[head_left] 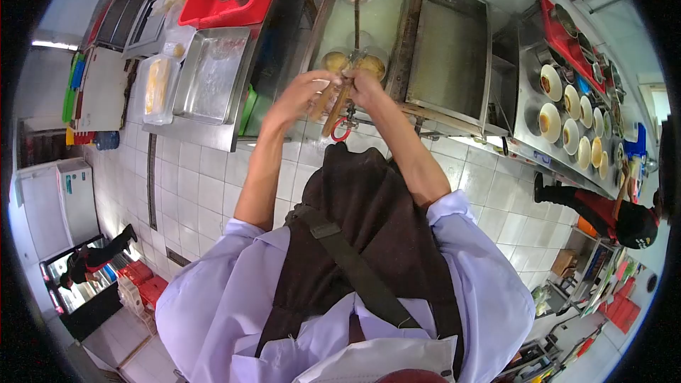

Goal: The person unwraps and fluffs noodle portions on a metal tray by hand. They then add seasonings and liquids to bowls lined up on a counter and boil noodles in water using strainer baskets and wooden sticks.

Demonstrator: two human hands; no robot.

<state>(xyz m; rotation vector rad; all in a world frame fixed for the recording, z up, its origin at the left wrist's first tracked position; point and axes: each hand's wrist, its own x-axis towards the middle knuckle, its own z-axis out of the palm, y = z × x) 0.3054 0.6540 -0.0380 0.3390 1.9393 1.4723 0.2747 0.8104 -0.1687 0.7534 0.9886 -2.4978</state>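
Two noodle strainers hang side by side at the near edge of a cooker tank (323, 28) of cloudy water. Pale yellow food fills the left strainer (335, 62) and the right strainer (369, 66). Their wooden handles (333, 122) point back toward me. My right hand (364, 88) is closed at the top of the right strainer's handle; its fingers partly hide the grip. My left hand (305, 96) is beside it over the left handle, fingers stretched toward the right hand and slightly blurred. More strainers sit deeper in the water.
A lidded steel tank (450, 50) adjoins on the right. Several bowls (550, 122) line a steel counter beyond it. To the left are a steel tray (211, 74), a plastic container (156, 89) and a red crate (234, 0). Co-workers stand at far right (624, 223) and far left (89, 262).
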